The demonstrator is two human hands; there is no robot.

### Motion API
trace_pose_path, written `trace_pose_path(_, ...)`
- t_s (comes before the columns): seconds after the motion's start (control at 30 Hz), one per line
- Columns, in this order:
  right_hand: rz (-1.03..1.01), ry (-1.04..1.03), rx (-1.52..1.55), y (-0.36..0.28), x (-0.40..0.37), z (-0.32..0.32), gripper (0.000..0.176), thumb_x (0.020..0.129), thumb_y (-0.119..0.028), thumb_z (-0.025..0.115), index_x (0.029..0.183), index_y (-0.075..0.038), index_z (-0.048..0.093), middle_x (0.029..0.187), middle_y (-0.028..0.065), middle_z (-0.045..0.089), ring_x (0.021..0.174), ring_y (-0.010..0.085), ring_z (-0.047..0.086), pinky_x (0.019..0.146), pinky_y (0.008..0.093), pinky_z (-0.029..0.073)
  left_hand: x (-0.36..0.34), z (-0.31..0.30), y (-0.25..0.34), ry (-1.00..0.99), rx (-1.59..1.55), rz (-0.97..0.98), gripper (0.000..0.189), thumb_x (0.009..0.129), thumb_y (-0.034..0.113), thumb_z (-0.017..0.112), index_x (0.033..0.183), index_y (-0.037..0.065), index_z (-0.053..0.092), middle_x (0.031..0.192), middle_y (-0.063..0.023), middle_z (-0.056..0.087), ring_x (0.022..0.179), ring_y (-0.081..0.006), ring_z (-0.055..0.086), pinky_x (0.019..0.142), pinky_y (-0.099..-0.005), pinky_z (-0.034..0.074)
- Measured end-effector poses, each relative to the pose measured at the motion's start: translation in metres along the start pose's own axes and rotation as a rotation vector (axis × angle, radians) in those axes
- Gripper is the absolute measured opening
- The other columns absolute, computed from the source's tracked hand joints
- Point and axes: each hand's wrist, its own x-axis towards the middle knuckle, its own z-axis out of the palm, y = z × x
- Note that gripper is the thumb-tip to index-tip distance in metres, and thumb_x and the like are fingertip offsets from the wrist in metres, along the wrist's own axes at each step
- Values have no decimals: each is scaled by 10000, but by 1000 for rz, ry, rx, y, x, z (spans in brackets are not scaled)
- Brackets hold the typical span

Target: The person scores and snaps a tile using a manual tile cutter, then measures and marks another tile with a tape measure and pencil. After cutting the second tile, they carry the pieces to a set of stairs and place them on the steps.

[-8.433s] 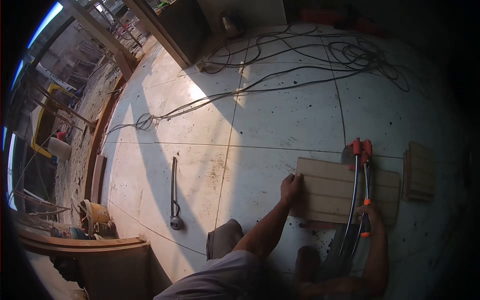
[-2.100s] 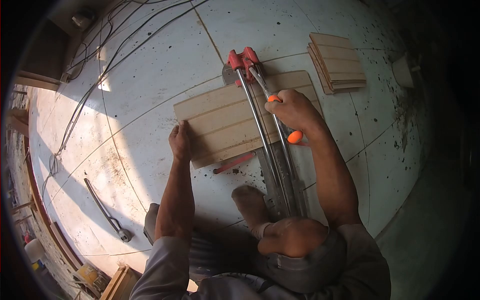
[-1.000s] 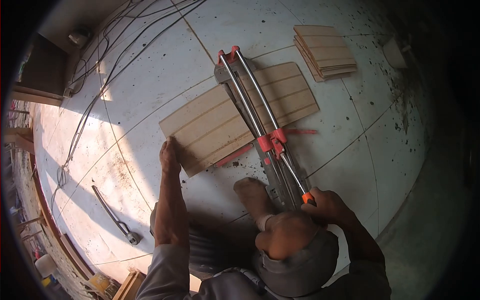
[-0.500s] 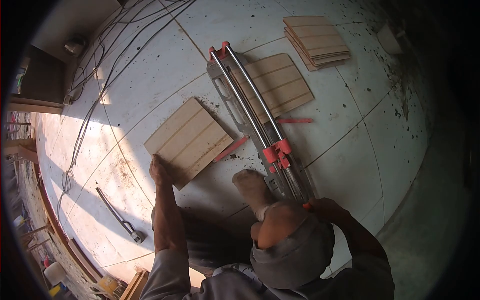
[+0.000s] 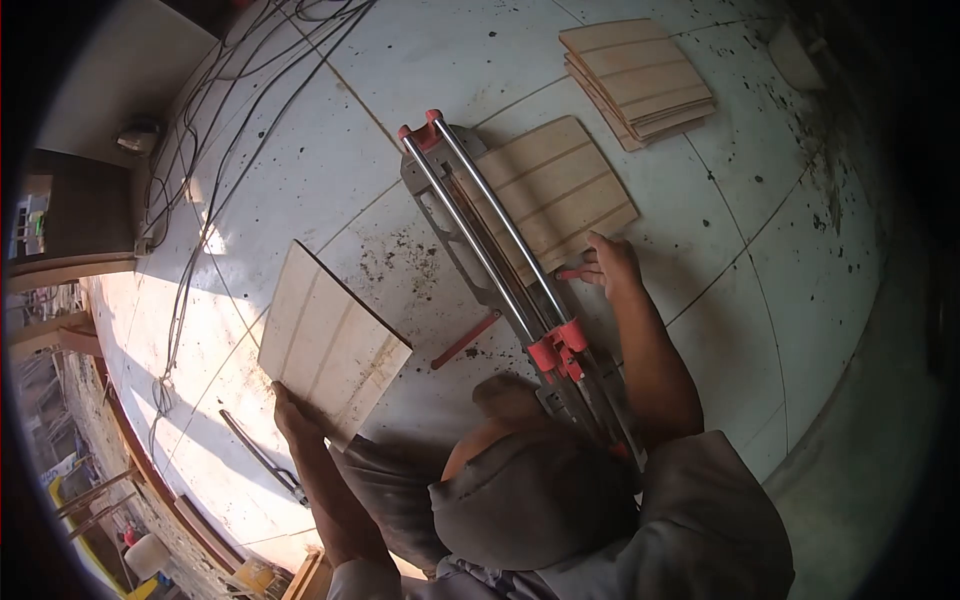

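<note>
Beige tile in left hand, right hand on second tile

Single view, head-worn, wide fisheye with dark rim. Faces steeply down past the person's bent knee onto the tiled floor. Tile cutter mid-frame, within arm's reach.

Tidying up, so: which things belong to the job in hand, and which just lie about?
Job: beige grooved tile half held in left hand; second beige tile half touched by right hand; red-and-steel tile cutter; stacked beige tiles.
Lying about: black floor cables; dark metal bar.
</note>
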Motion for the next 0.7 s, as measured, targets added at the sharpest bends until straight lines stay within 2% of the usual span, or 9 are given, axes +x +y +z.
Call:
trace_pose_path(0.13, 88, 28, 115, 2, 14, 24, 525, 847, -281, 608, 1241, 29, 452, 1120, 193, 540, 995, 313, 572, 826, 477, 499, -19, 0, 25, 32, 37, -49, 575, 986, 390, 255, 1324, -55, 388, 1243, -198, 507, 1124, -262, 520, 973, -352, 404)
trace_pose_path(0.2, 85, 137, 401, -11, -2, 31, 621, 818, -294, 648, 1284, 36, 402, 1252, 191, 445, 1055, 333, 545, 755, 454, 544, -21, 9, 22, 42, -1, -75, 578, 984, 396, 262, 1321, -54, 391, 1244, -198, 507, 1128, -261, 517, 974, -356, 404)
trace_pose_path(0.23, 112, 136, 378, -9, 4, 27, 621, 818, -294, 648, 1284, 36, 402, 1252, 191, 445, 1055, 333, 545, 755, 454, 544, -24, 17, 23, 38, -38, -120, 566, 983, 386, 277, 1318, -55, 392, 1255, -195, 501, 1140, -257, 511, 989, -357, 395)
trace_pose_path(0.3, 74, 173, 557, 0, 24, 18, 659, 819, -286, 662, 1333, 0, 366, 1293, 168, 423, 1130, 344, 492, 854, 488, 498, -38, 38, 34, 263, 149, -274, 554, 975, 428, 319, 1216, -36, 502, 1049, -132, 584, 930, -207, 556, 821, -297, 438)
trace_pose_path(0.33, 67, 114, 552, -2, 27, 7, 668, 817, -277, 671, 1344, -9, 360, 1296, 165, 427, 1145, 348, 481, 907, 504, 453, -47, 49, 43, 260, 145, -249, 540, 961, 450, 380, 1153, -26, 547, 959, -99, 591, 811, -176, 535, 713, -274, 428)
trace_pose_path(0.43, 33, -13, 564, -34, 17, -31, 652, 818, -245, 679, 1352, -28, 374, 1288, 163, 448, 1200, 334, 426, 979, 513, 370, -60, 83, 71, 286, 35, -361, 502, 951, 413, 450, 1147, -38, 547, 996, -107, 587, 880, -173, 546, 766, -279, 443)
trace_pose_path(0.57, -61, 219, 286, -84, -17, -76, 586, 826, -237, 665, 1304, 16, 437, 1240, 160, 492, 1103, 301, 498, 904, 421, 408, -88, 125, 122, 225, 19, -480, 512, 953, 413, 455, 1167, -45, 534, 1056, -127, 583, 924, -193, 554, 827, -293, 449)
trace_pose_path(0.63, -72, 243, 173, -118, -71, -83, 564, 821, -224, 657, 1283, 30, 457, 1203, 151, 518, 1056, 285, 522, 890, 397, 413, -104, 146, 151, 242, 129, -620, 535, 950, 435, 460, 1189, -39, 525, 1072, -126, 578, 927, -192, 552, 831, -301, 455)
trace_pose_path(0.7, -97, 268, 68, -137, -121, -86, 543, 816, -212, 649, 1263, 43, 477, 1166, 142, 543, 1009, 269, 547, 877, 373, 418, -116, 160, 167, 209, 128, -615, 545, 948, 448, 461, 1194, -35, 524, 1066, -118, 575, 918, -187, 553, 814, -301, 463)
